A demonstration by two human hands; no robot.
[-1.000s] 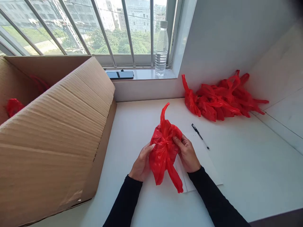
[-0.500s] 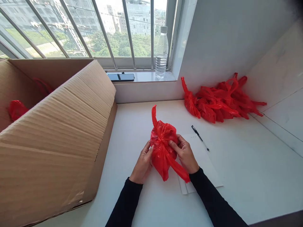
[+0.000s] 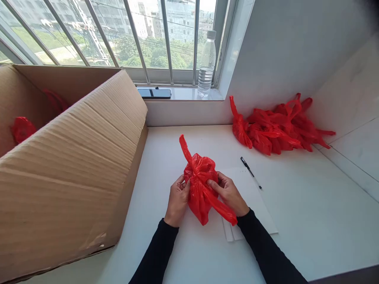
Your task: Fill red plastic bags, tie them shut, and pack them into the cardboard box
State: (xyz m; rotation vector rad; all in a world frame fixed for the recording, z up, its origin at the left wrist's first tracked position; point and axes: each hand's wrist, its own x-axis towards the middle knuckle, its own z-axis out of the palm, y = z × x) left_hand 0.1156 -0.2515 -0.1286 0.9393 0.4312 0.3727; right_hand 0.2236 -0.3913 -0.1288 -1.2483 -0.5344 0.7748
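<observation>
A crumpled red plastic bag (image 3: 200, 185) is held just above the white table (image 3: 310, 213), in front of me. My left hand (image 3: 177, 199) grips its left side with fingers curled. From the right, my right hand (image 3: 227, 193) pinches it, fingers pressed into the plastic. One handle strip sticks up to the upper left; another hangs over my right wrist. Under the bag lie white paper sheets (image 3: 254, 205).
A large open cardboard box (image 3: 74, 157) fills the left side, with red bags (image 3: 22, 128) inside. A heap of red bags (image 3: 281, 128) lies at the back right by the wall. A black pen (image 3: 250, 171) rests near the paper. The sill holds a water bottle (image 3: 206, 65) and a phone (image 3: 154, 93).
The bag's upper handle strip has swung from upright toward the upper left. Both hands have closed in tighter on the bag, which is now more bunched and slightly lower.
</observation>
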